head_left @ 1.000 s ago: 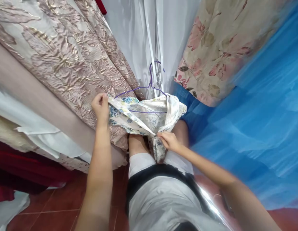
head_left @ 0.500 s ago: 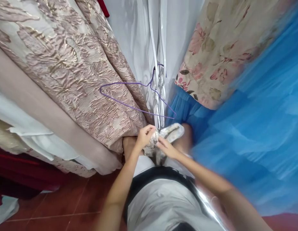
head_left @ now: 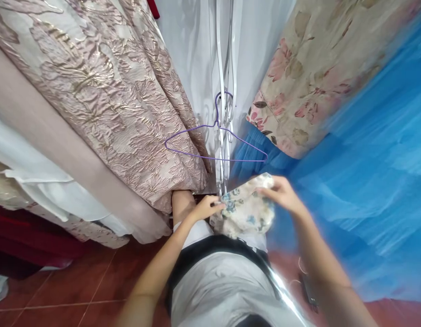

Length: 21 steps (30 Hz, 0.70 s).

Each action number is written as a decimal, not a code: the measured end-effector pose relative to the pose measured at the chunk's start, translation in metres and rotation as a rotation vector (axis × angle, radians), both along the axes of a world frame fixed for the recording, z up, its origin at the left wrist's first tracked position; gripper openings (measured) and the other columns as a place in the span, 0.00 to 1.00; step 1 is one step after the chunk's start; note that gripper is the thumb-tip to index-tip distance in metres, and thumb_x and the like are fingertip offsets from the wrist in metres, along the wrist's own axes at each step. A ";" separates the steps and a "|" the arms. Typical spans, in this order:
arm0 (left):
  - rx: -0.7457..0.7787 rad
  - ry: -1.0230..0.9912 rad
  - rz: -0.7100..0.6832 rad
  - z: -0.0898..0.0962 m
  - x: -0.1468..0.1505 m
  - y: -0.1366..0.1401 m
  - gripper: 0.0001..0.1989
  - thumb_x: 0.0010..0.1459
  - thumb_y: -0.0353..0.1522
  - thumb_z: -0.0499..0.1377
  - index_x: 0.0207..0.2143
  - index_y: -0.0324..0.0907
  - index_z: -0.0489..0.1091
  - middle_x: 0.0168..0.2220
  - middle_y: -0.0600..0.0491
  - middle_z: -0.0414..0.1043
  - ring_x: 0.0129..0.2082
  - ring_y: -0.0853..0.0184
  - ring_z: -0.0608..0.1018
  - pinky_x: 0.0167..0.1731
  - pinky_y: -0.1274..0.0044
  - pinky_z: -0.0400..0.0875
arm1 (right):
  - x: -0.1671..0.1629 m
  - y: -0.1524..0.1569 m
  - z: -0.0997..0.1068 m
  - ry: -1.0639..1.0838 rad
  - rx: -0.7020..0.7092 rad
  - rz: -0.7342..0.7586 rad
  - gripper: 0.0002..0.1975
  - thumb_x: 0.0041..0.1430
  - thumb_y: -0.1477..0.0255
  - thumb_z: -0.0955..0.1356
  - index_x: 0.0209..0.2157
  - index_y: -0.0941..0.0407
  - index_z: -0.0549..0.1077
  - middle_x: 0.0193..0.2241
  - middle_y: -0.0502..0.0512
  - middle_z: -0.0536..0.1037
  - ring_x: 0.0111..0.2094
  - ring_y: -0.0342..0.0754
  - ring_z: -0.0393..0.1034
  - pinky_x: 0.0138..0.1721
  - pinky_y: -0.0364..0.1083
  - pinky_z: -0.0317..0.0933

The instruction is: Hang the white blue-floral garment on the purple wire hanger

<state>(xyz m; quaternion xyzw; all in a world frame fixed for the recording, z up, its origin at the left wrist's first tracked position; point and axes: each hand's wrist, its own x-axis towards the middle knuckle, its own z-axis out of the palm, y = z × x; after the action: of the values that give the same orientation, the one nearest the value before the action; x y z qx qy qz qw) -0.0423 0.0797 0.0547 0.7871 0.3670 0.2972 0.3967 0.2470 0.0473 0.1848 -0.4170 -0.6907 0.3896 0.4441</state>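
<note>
A cream cloth garment with blue flowers (head_left: 248, 210) is stretched between my two hands, low in front of my lap. My left hand (head_left: 208, 207) pinches its left edge. At the upper right corner, my right hand (head_left: 280, 193) grips it with the thumb on top. Folds hide what kind of garment it is. Just beyond the cloth hangs a purple wire hanger (head_left: 215, 159) with nothing on it, hooked at white straps (head_left: 220, 59).
Pink-gold brocade fabric (head_left: 105, 100) hangs on the left, beside pale and dark red garments. A floral cream fabric (head_left: 299, 86) and blue tulle (head_left: 374, 181) hang on the right. Red floor tiles (head_left: 105, 281) show at lower left.
The cloth, bunched between my hands before, is now spread wider. My right hand has moved up and to the right. The hanger has swung right and hangs more level.
</note>
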 end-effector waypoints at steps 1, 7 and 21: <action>0.078 0.036 0.048 0.005 -0.010 0.003 0.21 0.64 0.47 0.57 0.28 0.39 0.74 0.29 0.52 0.73 0.33 0.64 0.73 0.40 0.72 0.70 | 0.012 0.009 0.001 -0.015 0.049 -0.076 0.12 0.50 0.63 0.76 0.27 0.58 0.78 0.24 0.51 0.76 0.25 0.46 0.68 0.25 0.43 0.61; 0.320 0.105 0.218 0.052 -0.052 0.005 0.15 0.62 0.42 0.60 0.27 0.44 0.73 0.33 0.50 0.73 0.38 0.60 0.73 0.44 0.70 0.67 | 0.068 0.105 0.015 0.208 0.308 -0.274 0.07 0.43 0.68 0.74 0.21 0.53 0.74 0.28 0.54 0.77 0.33 0.53 0.71 0.34 0.50 0.66; 0.417 0.217 0.608 0.094 -0.160 0.079 0.03 0.55 0.30 0.56 0.34 0.45 0.68 0.34 0.49 0.73 0.38 0.56 0.72 0.43 0.70 0.66 | -0.018 0.137 0.061 0.011 0.119 0.167 0.18 0.50 0.63 0.75 0.41 0.57 0.79 0.34 0.52 0.79 0.32 0.45 0.70 0.36 0.44 0.62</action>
<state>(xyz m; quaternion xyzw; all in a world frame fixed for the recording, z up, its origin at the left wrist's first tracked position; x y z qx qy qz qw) -0.2019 0.1585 0.1488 0.7331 0.5553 0.3844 0.0805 0.2286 0.1845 0.2459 -0.3287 -0.7425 0.3856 0.4381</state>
